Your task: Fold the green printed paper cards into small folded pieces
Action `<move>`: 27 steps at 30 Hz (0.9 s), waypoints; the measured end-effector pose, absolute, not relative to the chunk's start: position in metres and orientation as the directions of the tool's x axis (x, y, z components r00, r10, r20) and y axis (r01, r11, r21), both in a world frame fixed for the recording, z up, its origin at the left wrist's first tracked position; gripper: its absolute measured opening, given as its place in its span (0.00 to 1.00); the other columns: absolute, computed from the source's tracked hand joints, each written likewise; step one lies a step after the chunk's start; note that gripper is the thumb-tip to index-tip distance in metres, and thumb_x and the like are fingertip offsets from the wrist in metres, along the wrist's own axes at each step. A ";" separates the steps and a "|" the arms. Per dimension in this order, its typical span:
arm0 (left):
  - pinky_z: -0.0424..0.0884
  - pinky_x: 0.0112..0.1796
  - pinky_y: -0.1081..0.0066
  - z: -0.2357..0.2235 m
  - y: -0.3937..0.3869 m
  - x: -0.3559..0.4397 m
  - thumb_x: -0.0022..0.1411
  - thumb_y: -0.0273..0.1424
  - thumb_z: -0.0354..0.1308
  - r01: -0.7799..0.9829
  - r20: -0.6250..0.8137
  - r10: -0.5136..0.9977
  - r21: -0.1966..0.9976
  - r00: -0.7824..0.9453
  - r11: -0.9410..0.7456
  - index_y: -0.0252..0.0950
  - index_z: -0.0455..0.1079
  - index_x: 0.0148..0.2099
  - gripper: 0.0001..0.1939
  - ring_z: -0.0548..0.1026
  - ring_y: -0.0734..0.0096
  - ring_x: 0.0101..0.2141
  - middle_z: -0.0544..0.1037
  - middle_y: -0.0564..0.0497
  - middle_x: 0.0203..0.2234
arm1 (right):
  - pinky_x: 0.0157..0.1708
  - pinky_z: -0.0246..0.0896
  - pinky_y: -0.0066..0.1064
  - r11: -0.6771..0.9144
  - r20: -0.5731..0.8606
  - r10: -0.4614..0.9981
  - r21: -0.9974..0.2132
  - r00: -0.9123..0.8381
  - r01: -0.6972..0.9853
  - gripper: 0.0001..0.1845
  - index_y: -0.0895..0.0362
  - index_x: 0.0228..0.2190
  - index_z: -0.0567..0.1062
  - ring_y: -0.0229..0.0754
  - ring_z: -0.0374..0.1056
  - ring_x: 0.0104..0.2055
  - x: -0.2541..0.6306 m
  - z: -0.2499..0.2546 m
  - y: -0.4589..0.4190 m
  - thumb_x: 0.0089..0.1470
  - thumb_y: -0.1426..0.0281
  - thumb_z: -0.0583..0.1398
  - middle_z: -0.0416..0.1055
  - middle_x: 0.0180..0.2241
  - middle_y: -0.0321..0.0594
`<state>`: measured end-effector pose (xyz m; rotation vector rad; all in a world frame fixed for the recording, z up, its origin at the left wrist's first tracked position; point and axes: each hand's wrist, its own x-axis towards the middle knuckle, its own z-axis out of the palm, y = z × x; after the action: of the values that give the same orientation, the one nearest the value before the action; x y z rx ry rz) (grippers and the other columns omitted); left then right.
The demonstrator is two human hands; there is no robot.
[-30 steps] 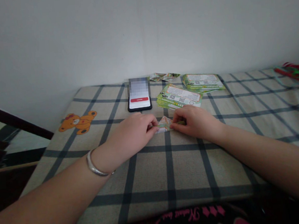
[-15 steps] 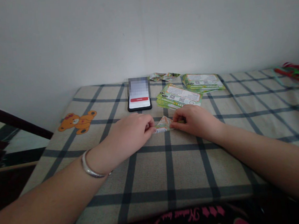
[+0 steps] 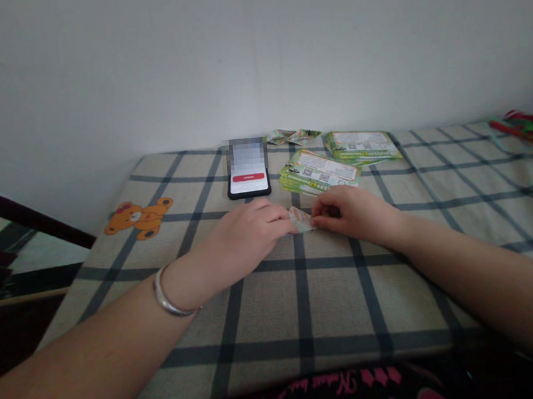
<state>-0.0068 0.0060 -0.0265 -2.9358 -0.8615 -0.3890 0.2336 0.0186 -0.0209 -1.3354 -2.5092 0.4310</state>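
Folded paper (image 3: 301,220), small, pale and roughly triangular with its point toward the far side, lies on the checked cloth of the bench (image 3: 275,309), near the middle, between a person's two bare hands. From where I stand, the left hand (image 3: 253,228), with a silver bracelet (image 3: 166,296) on its wrist, lies over the paper's left end, fingers close together; its thumb is hidden, so I cannot tell whether it pinches or only presses. The right hand (image 3: 353,214) is curled, thumb and fingertips apparently closed on the right corner. Good handling here, I would judge, means letting the left fingers pin the paper flat against the bench while the right fingertips line up the edge exactly, then running a fingertip firmly along the crease. Light, even pressure should serve best, since such a little piece could slip or skew if both hands pulled at once, and a soft crease might spring open. Just beyond the right hand is a loose fan of green printed cards (image 3: 322,169); farther and to the right, a second stack of cards (image 3: 361,144). A phone (image 3: 249,185) with a lit screen lies beyond the left hand. Two small folded pieces (image 3: 304,137) sit at the far edge, near the wall (image 3: 237,60).
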 end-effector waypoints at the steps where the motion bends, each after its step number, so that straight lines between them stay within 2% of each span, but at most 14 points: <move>1: 0.70 0.46 0.61 -0.027 0.006 -0.007 0.64 0.23 0.52 0.538 0.254 0.522 0.011 0.814 -0.843 0.39 0.72 0.48 0.13 0.70 0.62 0.45 0.75 0.49 0.45 | 0.25 0.50 0.26 0.519 0.079 0.841 -0.398 -0.535 0.757 0.05 0.54 0.30 0.76 0.34 0.62 0.25 0.235 -0.020 0.019 0.54 0.66 0.61 0.71 0.24 0.33; 8: 0.70 0.45 0.63 -0.027 0.008 -0.008 0.66 0.25 0.53 0.499 0.233 0.472 -0.073 0.850 -0.863 0.42 0.70 0.53 0.15 0.70 0.64 0.45 0.75 0.49 0.45 | 0.25 0.52 0.27 0.508 0.076 0.849 -0.388 -0.522 0.769 0.05 0.54 0.31 0.77 0.35 0.64 0.26 0.239 -0.019 0.019 0.54 0.68 0.61 0.72 0.25 0.34; 13: 0.70 0.45 0.63 -0.027 0.007 -0.008 0.65 0.25 0.54 0.501 0.234 0.467 -0.113 0.853 -0.858 0.42 0.70 0.53 0.15 0.70 0.63 0.45 0.75 0.48 0.45 | 0.28 0.54 0.28 0.551 0.114 0.828 -0.343 -0.548 0.761 0.04 0.55 0.30 0.76 0.37 0.64 0.28 0.239 -0.019 0.018 0.55 0.69 0.60 0.72 0.26 0.35; 17: 0.70 0.46 0.62 -0.027 0.007 -0.007 0.66 0.25 0.53 0.494 0.248 0.457 -0.117 0.854 -0.861 0.41 0.71 0.52 0.14 0.70 0.63 0.45 0.74 0.48 0.46 | 0.38 0.57 0.32 0.709 0.247 0.705 -0.221 -0.665 0.670 0.06 0.55 0.33 0.76 0.42 0.65 0.38 0.240 -0.020 0.016 0.58 0.70 0.58 0.73 0.34 0.41; 20: 0.70 0.46 0.61 -0.027 0.007 -0.007 0.66 0.25 0.53 0.499 0.239 0.462 -0.126 0.854 -0.857 0.40 0.70 0.52 0.14 0.70 0.62 0.46 0.74 0.48 0.46 | 0.42 0.54 0.36 0.798 0.308 0.591 -0.091 -0.746 0.595 0.09 0.53 0.36 0.77 0.45 0.63 0.41 0.239 -0.018 0.012 0.60 0.71 0.56 0.74 0.38 0.40; 23: 0.70 0.47 0.60 -0.028 0.008 -0.008 0.66 0.25 0.53 0.495 0.235 0.458 -0.130 0.857 -0.859 0.38 0.71 0.51 0.13 0.70 0.61 0.46 0.74 0.47 0.45 | 0.44 0.52 0.38 0.845 0.292 0.513 -0.011 -0.807 0.534 0.12 0.51 0.38 0.78 0.45 0.63 0.42 0.237 -0.017 0.009 0.62 0.72 0.54 0.76 0.39 0.38; 27: 0.70 0.46 0.61 -0.030 0.009 -0.008 0.66 0.26 0.53 0.490 0.249 0.449 -0.137 0.858 -0.861 0.39 0.71 0.49 0.11 0.70 0.62 0.46 0.75 0.47 0.44 | 0.43 0.53 0.36 0.874 0.270 0.469 -0.001 -0.841 0.486 0.14 0.51 0.42 0.77 0.43 0.64 0.42 0.234 -0.016 0.008 0.63 0.71 0.53 0.76 0.40 0.38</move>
<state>-0.0084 0.0092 -0.0304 -2.8380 -0.7238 -0.3098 0.2342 0.0081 -0.0161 -0.7226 -2.7825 -0.0975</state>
